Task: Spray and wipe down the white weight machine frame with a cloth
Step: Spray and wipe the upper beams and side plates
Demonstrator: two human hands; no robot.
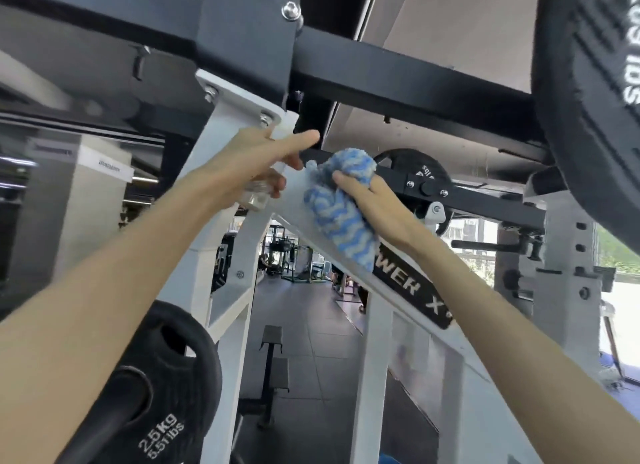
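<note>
Right hand (375, 205) clutches cloth (341, 207) against white frame (379, 353); left hand (249, 159) grips half-hidden spray bottle (257, 197) beside it; 2.5kg plate (166, 387) below

The cloth (343, 204) is soft and fluffy, with bumpy blue and white yarn. The white frame (379, 359) is smooth painted metal with a soft shine. The bottle (258, 195) is clear plastic. The black beam (398, 83) is dull metal, and its bolt (291, 10) is shiny. The weight plate (173, 387) looks dull and rough.

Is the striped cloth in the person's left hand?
No, the right hand grips the cloth against the white frame; the left hand holds a clear bottle.
</note>
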